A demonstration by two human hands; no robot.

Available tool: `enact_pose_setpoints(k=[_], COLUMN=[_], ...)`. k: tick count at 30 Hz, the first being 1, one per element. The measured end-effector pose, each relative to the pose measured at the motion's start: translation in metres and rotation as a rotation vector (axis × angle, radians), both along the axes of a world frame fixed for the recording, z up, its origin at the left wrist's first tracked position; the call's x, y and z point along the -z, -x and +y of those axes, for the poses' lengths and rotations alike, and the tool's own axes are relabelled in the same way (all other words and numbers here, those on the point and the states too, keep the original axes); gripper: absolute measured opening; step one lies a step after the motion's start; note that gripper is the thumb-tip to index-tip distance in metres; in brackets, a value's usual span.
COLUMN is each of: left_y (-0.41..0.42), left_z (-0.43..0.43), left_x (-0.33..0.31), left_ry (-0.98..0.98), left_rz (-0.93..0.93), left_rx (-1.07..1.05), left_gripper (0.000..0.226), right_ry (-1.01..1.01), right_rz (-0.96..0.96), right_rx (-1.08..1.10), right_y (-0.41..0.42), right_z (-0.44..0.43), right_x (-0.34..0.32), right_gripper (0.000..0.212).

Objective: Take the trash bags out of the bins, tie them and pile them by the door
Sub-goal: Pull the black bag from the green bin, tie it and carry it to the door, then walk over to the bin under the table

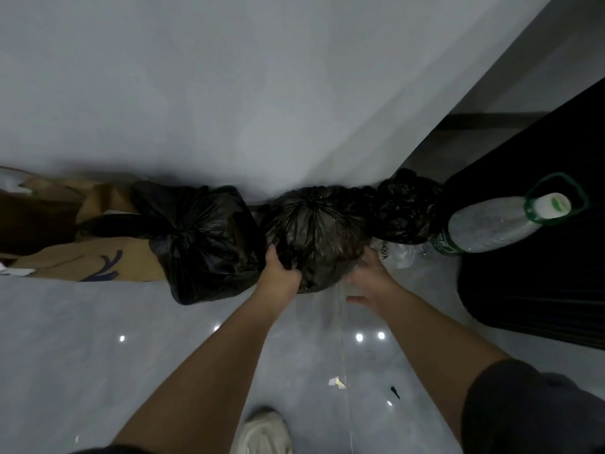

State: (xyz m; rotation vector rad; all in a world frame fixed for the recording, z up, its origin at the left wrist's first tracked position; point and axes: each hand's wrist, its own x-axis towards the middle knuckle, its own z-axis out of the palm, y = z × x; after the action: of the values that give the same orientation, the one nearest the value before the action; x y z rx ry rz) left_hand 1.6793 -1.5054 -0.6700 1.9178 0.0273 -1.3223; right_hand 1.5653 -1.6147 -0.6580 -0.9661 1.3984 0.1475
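The middle trash bag [316, 224] sits on the floor [98, 339] right against the foot of the pale wall [229, 93], its black plastic gathered to a puckered centre on top, so it looks closed. Both hands are on it. The left hand [282, 273] is at its lower left side, thumb up along the plastic and fingers curled into the bag's surface, gripping it. The right hand [370, 278] lies against the lower right side with the fingers fairly straight on the plastic and the thumb spread away over the floor, so it presses rather than clasps. Touching the bag on the left is a second black bag [203, 244], bigger and glossier, also gathered at the top. On the right, pressed to it and tucked in the corner, is a third black bag [406, 208], more crumpled. Just in front of that one lies a bit of clear plastic [399, 255] with print on it. Next to the third bag a large water bottle [491, 226] with a green carrying loop and a white cap stands beside a tall dark ribbed surface [540, 273]; I cannot tell what that surface is. Left of the bags, flattened brown cardboard [98, 260] with blue marking rests along the wall. Nearer the person, the glossy floor carries a small paper scrap [337, 383] and a tiny dark object [395, 392], and a pale shoe [265, 430] shows at the bottom edge.
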Motion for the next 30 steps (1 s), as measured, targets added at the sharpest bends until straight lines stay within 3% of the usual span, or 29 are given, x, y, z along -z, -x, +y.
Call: enact_pose_setpoints(k=[5, 12, 21, 30], left_y=[0.02, 0.094, 0.207, 0.359], left_z=[0.035, 0.112, 0.205, 0.289], left_x=[-0.096, -0.248, -0.417, -0.501], left_ry=[0.012, 0.01, 0.011, 0.06], left_rz=[0.0, -0.083, -0.111, -0.125], left_rx=[-0.042, -0.1, -0.323, -0.365], left_gripper=[0.071, 0.032, 0.021, 0.016], right_ry=[0.022, 0.048, -0.047, -0.073], right_rz=[-0.029, -0.045, -0.195, -0.269], right_rx=[-0.027, 0.046, 0.104, 0.141], right_y=[0.014, 0.055, 0.151, 0.307], right_z=[0.036, 0.123, 0.206, 0.294], right_x=[-0.09, -0.209, -0.362, -0.448], right_gripper=[0.066, 0.059, 0.038, 0.035])
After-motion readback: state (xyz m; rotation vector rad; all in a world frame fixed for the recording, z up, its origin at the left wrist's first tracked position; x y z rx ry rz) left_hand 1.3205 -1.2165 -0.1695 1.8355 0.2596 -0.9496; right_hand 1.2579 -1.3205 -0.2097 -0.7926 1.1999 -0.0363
